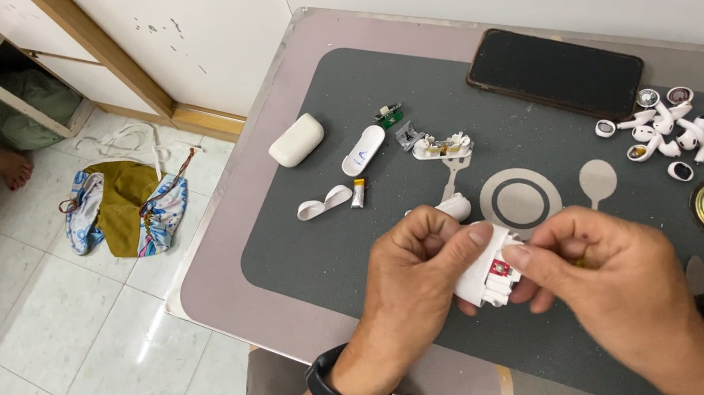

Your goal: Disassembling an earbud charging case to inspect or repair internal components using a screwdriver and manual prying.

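On the grey mat [332, 249], left hand [413, 269] and right hand [600, 265] together grip one opened white case [488, 278], one black phone [554, 72] beyond.

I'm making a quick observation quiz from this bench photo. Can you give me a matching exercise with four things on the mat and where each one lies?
Things:
1. Closed white earbud case
2. Black phone
3. Pile of loose white earbuds
4. Opened white case part

Places:
A. Far edge of the mat, screen dark
B. Held between both hands
C. Far left corner of the mat
D. Right side, just below the phone

Pairs: 1-C, 2-A, 3-D, 4-B
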